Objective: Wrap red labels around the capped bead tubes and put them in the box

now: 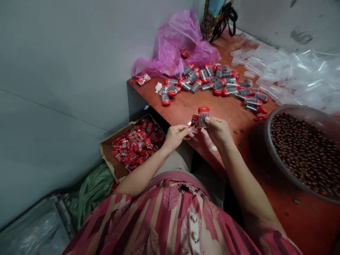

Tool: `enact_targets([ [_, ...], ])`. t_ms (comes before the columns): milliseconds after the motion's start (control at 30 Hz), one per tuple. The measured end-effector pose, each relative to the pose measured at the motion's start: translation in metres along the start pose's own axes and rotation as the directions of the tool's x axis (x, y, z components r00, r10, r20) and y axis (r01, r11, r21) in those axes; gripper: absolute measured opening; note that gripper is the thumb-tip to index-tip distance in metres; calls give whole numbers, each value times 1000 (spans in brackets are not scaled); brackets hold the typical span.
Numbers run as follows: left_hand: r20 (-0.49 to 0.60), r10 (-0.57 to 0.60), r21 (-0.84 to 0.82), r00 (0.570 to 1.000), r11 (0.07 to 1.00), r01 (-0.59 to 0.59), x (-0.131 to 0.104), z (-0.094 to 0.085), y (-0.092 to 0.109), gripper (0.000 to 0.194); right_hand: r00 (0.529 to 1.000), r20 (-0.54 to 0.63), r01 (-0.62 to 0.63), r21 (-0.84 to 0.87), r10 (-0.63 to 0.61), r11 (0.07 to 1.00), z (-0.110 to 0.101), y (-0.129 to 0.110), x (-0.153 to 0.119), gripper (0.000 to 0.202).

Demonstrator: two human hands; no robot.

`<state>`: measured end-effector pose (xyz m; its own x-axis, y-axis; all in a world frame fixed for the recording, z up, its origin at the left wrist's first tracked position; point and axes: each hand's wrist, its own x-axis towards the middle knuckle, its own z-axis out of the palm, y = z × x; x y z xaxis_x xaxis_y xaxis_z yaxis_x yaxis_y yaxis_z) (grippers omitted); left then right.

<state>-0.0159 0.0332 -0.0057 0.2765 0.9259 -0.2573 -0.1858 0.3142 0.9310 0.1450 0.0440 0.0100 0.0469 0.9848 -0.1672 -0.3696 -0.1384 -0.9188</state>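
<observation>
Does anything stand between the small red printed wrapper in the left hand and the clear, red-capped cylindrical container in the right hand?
Nothing visible does. The red wrapper, pinched in the left hand, sits directly beside the container in the right hand; whether they touch is unclear.

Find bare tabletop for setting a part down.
Bare red tabletop shows in front of the filled containers, short of the right hand; between that hand and the tub of brown balls; and on the tub's near side, small specks aside. Crowded: the far side, with pink bag, those containers and clear plastic pieces.
</observation>
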Motion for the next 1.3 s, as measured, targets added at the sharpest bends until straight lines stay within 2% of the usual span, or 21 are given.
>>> enact_targets([
  [67,-29,23,54,999,998,-21,-1,-2,-3,27,995,-90,42,59,-36,997,4,5,-2,18],
  [133,-42,41,112,998,993,-36,-1,-8,-3,25,993,-121,14,80,-5,997,8,7,-4,19],
  [200,-16,41,129,999,991,-38,0,-16,0,24,994,-98,-40,60,46,997,10,7,-6,17],
  [267,49,19,72,999,997,-23,3,-21,4,29,995,-59,-85,13,86,996,8,5,-7,16],
  [400,156,-67,-85,986,993,81,8,-17,6,30,992,4,-122,-87,123,989,4,5,-3,17],
  [467,130,-95,-144,987,983,114,11,-10,5,30,996,7,-87,-148,89,985,1,6,-2,18],
  [533,62,-128,-223,990,965,138,13,-5,3,31,999,-49,12,-230,-24,973,-1,7,-6,18],
  [633,-48,-194,-373,980,914,163,17,-2,3,34,974,-141,123,-319,-176,940,-4,6,-25,18],
  [700,-86,-227,-470,970,868,161,19,-2,3,34,975,-152,107,-325,-164,939,-4,6,-44,19],
  [767,-92,-244,-538,965,828,158,18,0,3,33,986,-134,53,-323,-101,945,-2,9,-64,20],
  [900,-69,-226,-592,972,793,143,15,9,3,30,993,-117,-37,-332,-2,943,8,24,-87,23],
  [1067,-42,-176,-556,983,822,124,12,21,0,32,985,-162,-2,-352,-59,936,13,37,-85,24],
  [1200,-51,-124,-500,991,862,82,9,25,0,35,980,-184,1,-396,-80,918,13,37,-81,25],
  [1300,-10,-98,-512,995,856,79,7,25,2,38,981,-177,6,-382,-79,924,14,36,-80,25],
])
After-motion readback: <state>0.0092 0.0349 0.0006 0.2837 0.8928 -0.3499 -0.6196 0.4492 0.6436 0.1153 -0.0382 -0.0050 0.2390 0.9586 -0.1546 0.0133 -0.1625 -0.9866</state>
